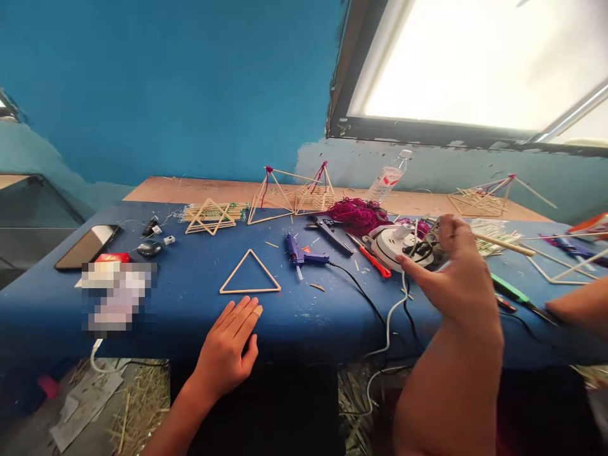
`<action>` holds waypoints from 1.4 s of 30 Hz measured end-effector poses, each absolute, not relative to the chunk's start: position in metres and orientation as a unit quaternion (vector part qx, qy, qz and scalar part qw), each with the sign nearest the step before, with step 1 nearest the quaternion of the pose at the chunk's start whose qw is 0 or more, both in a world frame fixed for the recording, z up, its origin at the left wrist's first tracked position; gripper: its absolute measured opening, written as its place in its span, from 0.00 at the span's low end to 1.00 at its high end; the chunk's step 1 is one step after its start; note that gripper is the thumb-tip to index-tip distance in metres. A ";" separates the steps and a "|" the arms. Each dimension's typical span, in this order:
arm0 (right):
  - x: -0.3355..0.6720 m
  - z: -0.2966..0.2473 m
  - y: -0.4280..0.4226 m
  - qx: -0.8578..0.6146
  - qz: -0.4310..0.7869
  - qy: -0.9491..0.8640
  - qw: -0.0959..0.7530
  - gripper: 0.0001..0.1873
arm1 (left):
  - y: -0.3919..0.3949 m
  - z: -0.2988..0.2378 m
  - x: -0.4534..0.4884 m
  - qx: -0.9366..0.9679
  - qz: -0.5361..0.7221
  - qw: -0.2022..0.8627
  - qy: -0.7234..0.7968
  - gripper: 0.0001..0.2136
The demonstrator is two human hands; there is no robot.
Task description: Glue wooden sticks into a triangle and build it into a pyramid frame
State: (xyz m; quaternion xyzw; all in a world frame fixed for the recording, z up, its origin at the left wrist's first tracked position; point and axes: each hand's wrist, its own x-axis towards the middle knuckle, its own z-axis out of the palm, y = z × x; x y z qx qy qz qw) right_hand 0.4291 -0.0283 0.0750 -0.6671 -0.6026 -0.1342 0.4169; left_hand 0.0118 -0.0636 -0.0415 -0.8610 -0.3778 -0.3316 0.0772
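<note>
My left hand (230,348) lies flat near the table's front edge, fingers stretched out, a bandage-like strip on one finger. Just beyond its fingertips is a triangle of wooden sticks (251,291). My right hand (458,272) is raised over the right part of the table, thumb out to the left and fingers bent. A wooden stick (506,244) passes through its fingers, which partly hide it. Behind that hand sits a white round power strip (387,248) with plugged-in cords. Between my hands rest a purple glue gun (297,251) and a red-handled tool (375,261).
At the back stand stick frames (273,190) tied with purple yarn (358,215), beside a plastic bottle (387,180). Left are a star-shaped stick frame (211,218), a phone (88,247) and a mouse (149,248). Another person's arm (579,307) reaches in near a green-handled tool (510,289).
</note>
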 end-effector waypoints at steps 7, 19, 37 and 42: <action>0.355 0.064 0.002 -0.608 -0.085 -0.594 0.520 0.24 | -0.063 -0.044 0.011 -0.862 -0.332 0.062 -0.377 0.23; 0.284 0.092 0.146 -0.553 -0.031 -0.823 0.128 0.21 | -0.064 -0.044 0.011 -0.861 -0.333 0.049 -0.382 0.23; 0.235 0.055 0.270 -0.459 -0.016 -0.886 -0.063 0.19 | -0.065 -0.045 0.012 -0.854 -0.341 0.038 -0.391 0.24; 0.232 0.056 0.277 -0.445 -0.010 -0.893 -0.071 0.17 | -0.065 -0.045 0.013 -0.852 -0.348 0.049 -0.388 0.23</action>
